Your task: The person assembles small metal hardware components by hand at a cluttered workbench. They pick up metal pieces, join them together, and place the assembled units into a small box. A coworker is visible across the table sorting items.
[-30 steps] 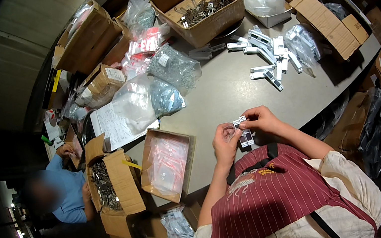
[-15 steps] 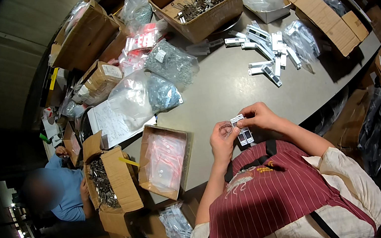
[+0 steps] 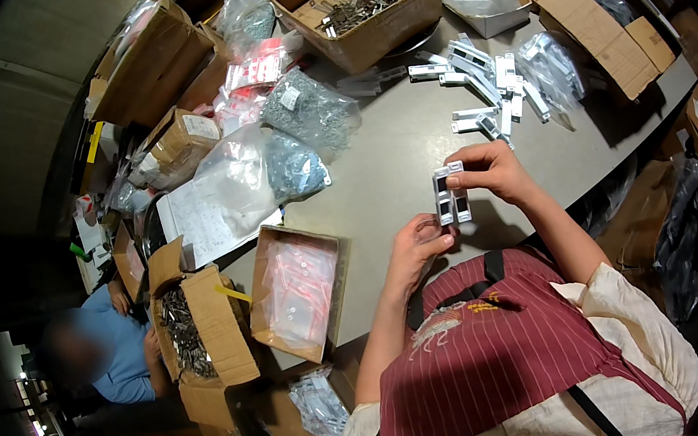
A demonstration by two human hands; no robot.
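Upright in my right hand [image 3: 494,173] are two slim white pieces with dark inserts [image 3: 450,194], side by side, pinched near their upper ends. My left hand [image 3: 419,248] is just below and to their left, its fingers curled around a clear plastic bag [image 3: 430,225] that is hard to make out. The lower ends of the pieces are close to the left fingertips; whether they touch I cannot tell. Beyond my right hand, a loose heap of similar white pieces [image 3: 482,83] lies on the grey table [image 3: 384,152].
An open carton of flat clear packets [image 3: 297,296] stands left of my hands. Further left, a person in blue [image 3: 125,343] sits by a carton of dark metal parts [image 3: 184,333]. At the back are a big carton of metal pieces [image 3: 361,40] and filled plastic bags [image 3: 309,114].
My right hand has lifted the two white pieces up and away from my body, so they are further from my left hand. The left hand has moved slightly.
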